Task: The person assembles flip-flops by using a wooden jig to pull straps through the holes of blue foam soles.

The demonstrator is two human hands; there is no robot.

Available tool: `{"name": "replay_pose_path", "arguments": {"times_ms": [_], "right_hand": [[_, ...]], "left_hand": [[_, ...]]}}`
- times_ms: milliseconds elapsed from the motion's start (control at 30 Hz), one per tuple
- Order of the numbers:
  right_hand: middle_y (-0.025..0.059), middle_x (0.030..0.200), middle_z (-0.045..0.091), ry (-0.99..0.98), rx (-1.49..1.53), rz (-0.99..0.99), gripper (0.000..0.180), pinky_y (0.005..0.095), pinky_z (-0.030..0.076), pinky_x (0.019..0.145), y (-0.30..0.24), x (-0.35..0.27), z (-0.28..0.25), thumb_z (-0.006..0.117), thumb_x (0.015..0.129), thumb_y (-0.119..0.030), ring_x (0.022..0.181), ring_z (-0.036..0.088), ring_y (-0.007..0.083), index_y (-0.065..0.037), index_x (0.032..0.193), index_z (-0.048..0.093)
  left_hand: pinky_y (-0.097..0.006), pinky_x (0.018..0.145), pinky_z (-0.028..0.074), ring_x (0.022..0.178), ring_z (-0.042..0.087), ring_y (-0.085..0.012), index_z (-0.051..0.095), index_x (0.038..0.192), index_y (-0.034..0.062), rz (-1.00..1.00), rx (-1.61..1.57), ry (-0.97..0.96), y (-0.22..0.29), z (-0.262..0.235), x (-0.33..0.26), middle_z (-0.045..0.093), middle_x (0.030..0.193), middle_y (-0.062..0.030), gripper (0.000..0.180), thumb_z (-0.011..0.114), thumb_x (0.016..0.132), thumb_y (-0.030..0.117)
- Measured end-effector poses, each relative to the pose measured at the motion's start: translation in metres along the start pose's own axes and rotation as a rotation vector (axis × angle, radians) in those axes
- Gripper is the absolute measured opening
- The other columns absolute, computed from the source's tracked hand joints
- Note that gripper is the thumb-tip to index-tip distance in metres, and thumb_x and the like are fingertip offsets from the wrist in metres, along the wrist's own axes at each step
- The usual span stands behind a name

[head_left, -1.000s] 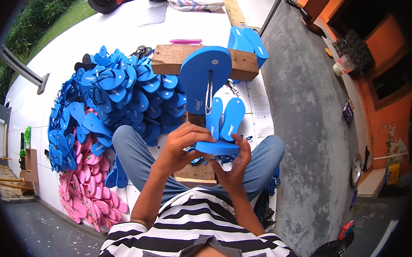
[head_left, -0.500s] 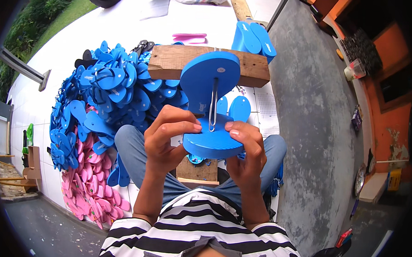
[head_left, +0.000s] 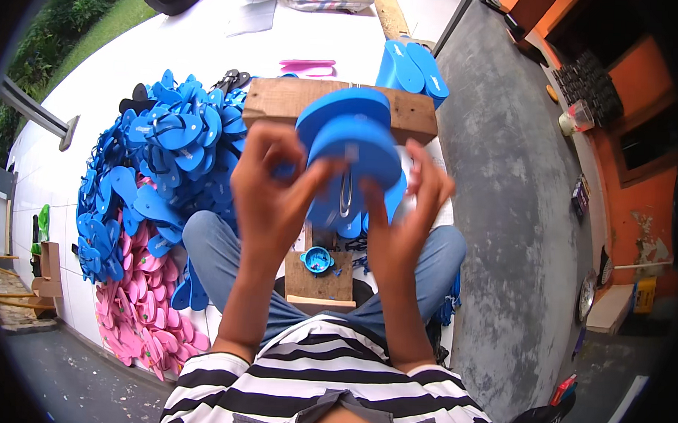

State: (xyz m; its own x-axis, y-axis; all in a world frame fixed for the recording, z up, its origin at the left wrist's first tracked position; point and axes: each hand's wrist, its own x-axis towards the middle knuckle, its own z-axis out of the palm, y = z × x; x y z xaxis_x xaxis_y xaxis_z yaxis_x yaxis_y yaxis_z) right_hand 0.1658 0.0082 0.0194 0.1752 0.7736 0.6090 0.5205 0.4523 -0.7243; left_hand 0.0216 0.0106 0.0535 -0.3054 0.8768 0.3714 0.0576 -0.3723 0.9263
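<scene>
In front of me a blue flip-flop sole (head_left: 357, 146) is bent up, its near end raised toward its far end and blurred by motion. My left hand (head_left: 276, 171) is at its left side, fingers curled and thumb pressed to the sole. On the right side my right hand (head_left: 413, 203) has its thumb against the sole and its blurred fingers beside the edge. A looped metal wire (head_left: 346, 194) shows below the raised end. Behind the sole lies a thick wooden block (head_left: 414, 113). More blue soles lie below, partly hidden.
A big heap of blue flip-flops (head_left: 172, 132) lies at left, with pink flip-flops (head_left: 142, 297) nearer me. A small blue bowl (head_left: 317, 260) rests on a wooden board (head_left: 305, 284) between my legs. Blue soles (head_left: 413, 69) stand beyond the block, near pink soles (head_left: 307, 66).
The sole's near end has swung up from lying low to folding toward the far end. Both hands have risen with it, and the small bowl has come into fuller view.
</scene>
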Motion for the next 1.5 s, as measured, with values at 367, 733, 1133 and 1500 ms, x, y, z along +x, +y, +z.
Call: {"name": "replay_pose_path", "arguments": {"times_ms": [367, 733, 1133, 1500], "right_hand": [[0.0033, 0.089, 0.049, 0.010, 0.357, 0.168, 0.037, 0.0257, 0.043, 0.062, 0.082, -0.043, 0.046, 0.078, 0.082, -0.017, 0.073, 0.050, 0.0112, -0.006, 0.110, 0.057], [0.0142, 0.093, 0.061, -0.334, -0.433, 0.597, 0.025, 0.0430, 0.050, 0.079, 0.248, -0.215, 0.072, 0.071, 0.082, -0.021, 0.092, 0.061, 0.0318, -0.004, 0.097, 0.060], [0.0107, 0.111, 0.062, -0.944, -1.028, 0.434, 0.022, 0.0450, 0.056, 0.076, 0.296, -0.271, 0.060, 0.056, 0.091, -0.017, 0.110, 0.058, 0.0345, -0.012, 0.113, 0.058], [0.0204, 0.089, 0.070, -0.612, -0.598, 0.509, 0.018, 0.0427, 0.054, 0.077, 0.232, -0.140, -0.045, 0.065, 0.087, -0.019, 0.085, 0.069, 0.0355, -0.006, 0.098, 0.073]], "left_hand": [[-0.029, 0.061, 0.050, 0.067, 0.063, -0.0167, 0.058, 0.097, 0.0029, 0.307, 0.304, 0.045, -0.091, 0.000, -0.023, 0.061, 0.079, -0.0082, 0.027, 0.077, 0.078, 0.000], [-0.039, 0.065, 0.052, 0.073, 0.069, -0.0286, 0.064, 0.100, 0.0083, -0.377, 0.660, -0.414, -0.226, -0.058, -0.182, 0.071, 0.085, -0.0113, 0.016, 0.066, 0.089, 0.020], [-0.036, 0.067, 0.053, 0.074, 0.070, -0.0255, 0.065, 0.101, 0.0041, -0.359, 0.581, -0.514, -0.237, -0.057, -0.190, 0.071, 0.086, -0.0135, 0.015, 0.064, 0.090, 0.015], [-0.032, 0.072, 0.053, 0.089, 0.067, -0.0217, 0.058, 0.119, 0.0019, -0.277, 0.263, -0.612, -0.240, -0.001, -0.186, 0.066, 0.106, -0.0137, 0.033, 0.068, 0.090, 0.016]]}}
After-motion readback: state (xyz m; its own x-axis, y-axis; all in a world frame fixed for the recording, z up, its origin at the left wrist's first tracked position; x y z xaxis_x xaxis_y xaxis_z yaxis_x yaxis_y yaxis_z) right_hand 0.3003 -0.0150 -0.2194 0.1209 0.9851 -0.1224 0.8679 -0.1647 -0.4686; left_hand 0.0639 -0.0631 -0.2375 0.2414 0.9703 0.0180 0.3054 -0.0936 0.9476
